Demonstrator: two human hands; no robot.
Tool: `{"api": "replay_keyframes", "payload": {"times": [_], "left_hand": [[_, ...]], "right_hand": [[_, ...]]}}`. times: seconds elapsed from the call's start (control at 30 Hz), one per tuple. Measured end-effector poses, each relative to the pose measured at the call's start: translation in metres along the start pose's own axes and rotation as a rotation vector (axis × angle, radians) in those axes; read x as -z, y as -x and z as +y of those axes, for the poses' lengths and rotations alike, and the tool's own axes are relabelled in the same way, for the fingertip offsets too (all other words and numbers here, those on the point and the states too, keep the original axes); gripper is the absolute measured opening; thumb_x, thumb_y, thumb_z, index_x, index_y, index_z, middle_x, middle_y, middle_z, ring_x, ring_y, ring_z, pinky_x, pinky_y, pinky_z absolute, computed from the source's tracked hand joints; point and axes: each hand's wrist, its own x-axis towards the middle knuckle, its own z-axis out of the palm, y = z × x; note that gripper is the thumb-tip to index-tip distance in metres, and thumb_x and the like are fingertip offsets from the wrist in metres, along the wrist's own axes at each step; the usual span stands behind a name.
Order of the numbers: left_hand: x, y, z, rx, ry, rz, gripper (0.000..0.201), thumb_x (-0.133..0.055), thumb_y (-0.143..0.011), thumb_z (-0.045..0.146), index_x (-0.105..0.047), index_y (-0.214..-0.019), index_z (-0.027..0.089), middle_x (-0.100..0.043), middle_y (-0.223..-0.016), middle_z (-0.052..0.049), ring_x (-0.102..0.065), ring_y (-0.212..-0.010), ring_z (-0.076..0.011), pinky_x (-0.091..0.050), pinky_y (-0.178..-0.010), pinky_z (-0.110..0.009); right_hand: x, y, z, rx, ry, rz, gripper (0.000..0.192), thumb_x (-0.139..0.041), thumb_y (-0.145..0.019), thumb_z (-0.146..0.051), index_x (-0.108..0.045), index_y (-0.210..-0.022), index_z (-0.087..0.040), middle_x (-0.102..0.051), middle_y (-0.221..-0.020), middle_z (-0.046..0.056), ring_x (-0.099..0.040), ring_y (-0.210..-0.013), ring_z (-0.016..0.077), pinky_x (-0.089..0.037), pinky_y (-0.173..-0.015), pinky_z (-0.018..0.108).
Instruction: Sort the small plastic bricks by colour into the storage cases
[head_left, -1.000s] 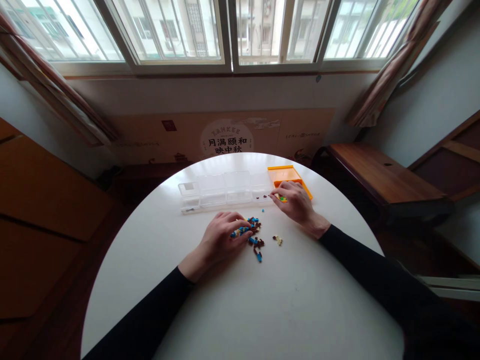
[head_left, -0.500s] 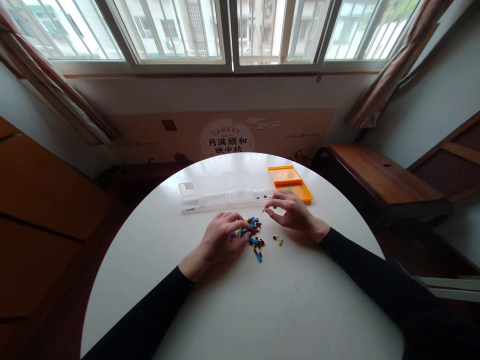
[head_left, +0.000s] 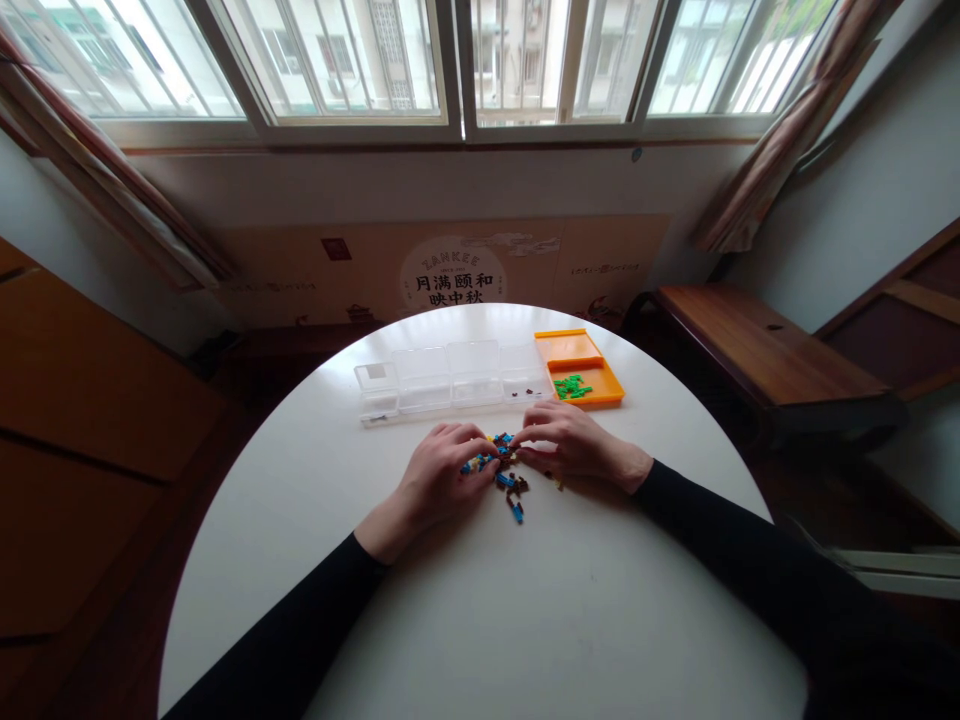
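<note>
Both hands rested on the round white table [head_left: 480,600], the left hand [head_left: 439,478] and right hand [head_left: 574,450] with fingertips curled into the small pile of blue and brown bricks [head_left: 506,470] between them; whether either pinched one, I could not tell. At one o'clock beyond sat an orange tray [head_left: 577,350] holding green bricks [head_left: 571,386]; at twelve, clear compartment boxes [head_left: 450,378].

- The right hand [head_left: 570,450] has come back from the orange tray [head_left: 604,378] to the bead pile [head_left: 504,468], fingertips touching it.
- Green beads [head_left: 572,387], earlier under that hand, now lie uncovered in the tray.

Bare hands [head_left: 442,475] — long black sleeves [head_left: 720,535].
</note>
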Motion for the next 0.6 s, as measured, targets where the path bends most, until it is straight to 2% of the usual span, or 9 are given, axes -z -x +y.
{"api": "replay_keyframes", "payload": {"times": [0.17, 0.37, 0.5, 0.6], "left_hand": [[-0.001, 0.000, -0.001, -0.011, -0.010, 0.003, 0.006, -0.073, -0.103, 0.029, -0.078, -0.105, 0.026, -0.079, -0.100, -0.003, -0.074, -0.092, -0.0215, -0.052, -0.089, -0.038], [-0.002, -0.001, -0.001, -0.002, -0.026, 0.066, 0.014, -0.075, -0.105, 0.039, -0.078, -0.105, 0.026, -0.079, -0.099, -0.002, -0.074, -0.090, -0.0203, -0.051, -0.090, -0.037], [-0.002, -0.002, 0.000, 0.001, -0.051, 0.122, 0.020, -0.080, -0.102, 0.045, -0.079, -0.109, 0.027, -0.080, -0.097, -0.001, -0.075, -0.089, -0.0196, -0.050, -0.089, -0.037], [-0.002, -0.003, 0.001, -0.013, -0.078, 0.160, 0.018, -0.079, -0.103, 0.045, -0.080, -0.103, 0.026, -0.080, -0.091, 0.000, -0.075, -0.084, -0.0187, -0.050, -0.087, -0.036]], "right_hand": [[-0.002, -0.003, -0.001, 0.007, 0.029, 0.005, 0.012, -0.068, -0.109, -0.030, -0.080, -0.108, -0.026, -0.072, -0.095, 0.005, -0.064, -0.088, 0.0207, -0.050, -0.083, 0.036], [-0.005, -0.008, -0.015, -0.180, -0.219, 0.160, 0.015, -0.067, -0.110, -0.031, -0.074, -0.101, -0.023, -0.070, -0.091, 0.003, -0.063, -0.085, 0.0197, -0.051, -0.081, 0.035], [-0.007, -0.012, -0.025, -0.228, -0.291, 0.163, 0.016, -0.066, -0.111, -0.032, -0.074, -0.100, -0.023, -0.070, -0.090, 0.003, -0.063, -0.085, 0.0194, -0.051, -0.082, 0.035], [-0.008, -0.014, -0.029, -0.229, -0.328, 0.152, 0.017, -0.068, -0.110, -0.035, -0.076, -0.101, -0.023, -0.072, -0.090, 0.003, -0.064, -0.084, 0.0189, -0.051, -0.081, 0.035]]}}
